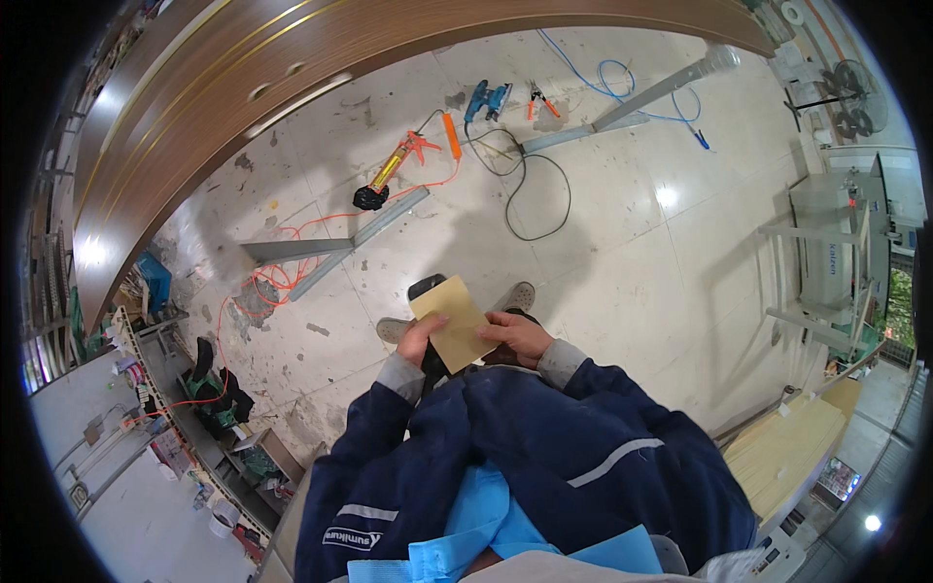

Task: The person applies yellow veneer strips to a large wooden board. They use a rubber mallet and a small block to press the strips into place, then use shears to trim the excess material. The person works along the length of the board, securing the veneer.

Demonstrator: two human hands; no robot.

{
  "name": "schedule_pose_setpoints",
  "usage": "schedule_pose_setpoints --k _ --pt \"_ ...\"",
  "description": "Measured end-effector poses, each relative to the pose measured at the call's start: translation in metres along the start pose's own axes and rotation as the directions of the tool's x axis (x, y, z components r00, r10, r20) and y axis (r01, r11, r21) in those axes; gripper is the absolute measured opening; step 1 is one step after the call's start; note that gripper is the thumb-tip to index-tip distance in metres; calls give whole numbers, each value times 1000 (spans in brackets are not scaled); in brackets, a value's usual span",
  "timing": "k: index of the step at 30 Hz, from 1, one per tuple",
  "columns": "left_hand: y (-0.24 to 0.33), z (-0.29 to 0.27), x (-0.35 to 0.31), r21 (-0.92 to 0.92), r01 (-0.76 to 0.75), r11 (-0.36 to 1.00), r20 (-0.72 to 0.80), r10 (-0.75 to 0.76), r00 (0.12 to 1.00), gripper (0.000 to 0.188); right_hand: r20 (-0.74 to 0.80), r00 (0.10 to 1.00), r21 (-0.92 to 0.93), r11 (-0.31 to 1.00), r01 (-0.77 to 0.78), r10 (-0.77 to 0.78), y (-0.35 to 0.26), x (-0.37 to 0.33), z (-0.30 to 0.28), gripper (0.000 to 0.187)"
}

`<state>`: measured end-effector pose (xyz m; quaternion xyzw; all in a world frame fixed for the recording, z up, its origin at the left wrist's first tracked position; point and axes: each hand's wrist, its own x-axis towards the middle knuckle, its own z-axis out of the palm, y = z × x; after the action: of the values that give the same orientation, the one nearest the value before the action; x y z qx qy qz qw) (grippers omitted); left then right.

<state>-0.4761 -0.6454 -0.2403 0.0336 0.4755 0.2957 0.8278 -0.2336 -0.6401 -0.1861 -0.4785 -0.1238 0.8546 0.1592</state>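
A tan-yellow rectangular sheet of what looks like sandpaper (454, 325) is held in front of my body, tilted a little. My left hand (418, 338) is closed on its left edge, the thumb lying over the face. On the opposite edge my right hand (520, 336) grips it between thumb and fingers. Whatever lies under the sheet is hidden. Below, my grey clogs (520, 296) stand on the pale tiled floor.
A large brown wooden door panel (224, 107) with gold lines spans the far side above metal stands (355, 243). On the floor are an orange caulking gun (397, 165), a blue power sander (486, 100), orange-handled pliers (540, 100) and loose cords. Yellowish boards (787, 452) lie at the right.
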Motion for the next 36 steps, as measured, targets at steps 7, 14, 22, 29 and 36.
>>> schedule_pose_setpoints --k 7,14,22,29,36 --pt "-29 228 113 276 83 958 121 -120 985 44 192 951 587 805 87 -243 -41 -96 -184 68" --pt "-36 416 230 633 -257 731 308 67 949 53 -151 904 467 778 421 -399 -121 -162 -325 49" --pt "-17 638 414 931 -206 302 228 -41 973 80 -556 673 430 524 735 -487 -212 -245 -496 42" --pt "-34 810 552 901 -178 395 333 -370 867 42 -958 264 212 349 913 -111 -118 -342 -675 42" --pt "-61 965 737 827 143 543 113 -410 905 31 -940 251 331 799 501 232 -85 -320 -852 42"
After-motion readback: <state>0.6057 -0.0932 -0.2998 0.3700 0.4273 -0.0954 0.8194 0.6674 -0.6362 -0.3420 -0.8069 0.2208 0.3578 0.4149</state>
